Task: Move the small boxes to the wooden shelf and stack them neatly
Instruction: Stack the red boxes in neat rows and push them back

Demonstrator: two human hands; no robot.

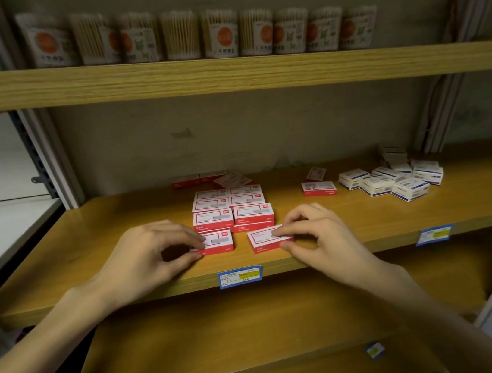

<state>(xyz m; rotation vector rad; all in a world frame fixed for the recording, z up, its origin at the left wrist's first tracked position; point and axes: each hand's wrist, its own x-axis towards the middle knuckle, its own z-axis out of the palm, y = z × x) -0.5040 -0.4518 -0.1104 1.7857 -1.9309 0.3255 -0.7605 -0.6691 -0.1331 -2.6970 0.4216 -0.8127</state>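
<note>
Two red boxes on shelf (95, 248) — left hand (150, 256) pinching left box (219, 243), right hand (318, 236) pinching right box (263, 240), beside red stack (232, 208).

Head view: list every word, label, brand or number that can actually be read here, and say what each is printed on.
Nothing can be read with confidence.
Red boxes: white panels with print, too blurred.
White and blue boxes: dark print, too small.
Blue price tag on the middle shelf edge: handwriting, illegible.
Second blue tag: illegible.
Cotton swab packs on the upper shelf: orange round logo with characters below, too blurred to quote.
</note>
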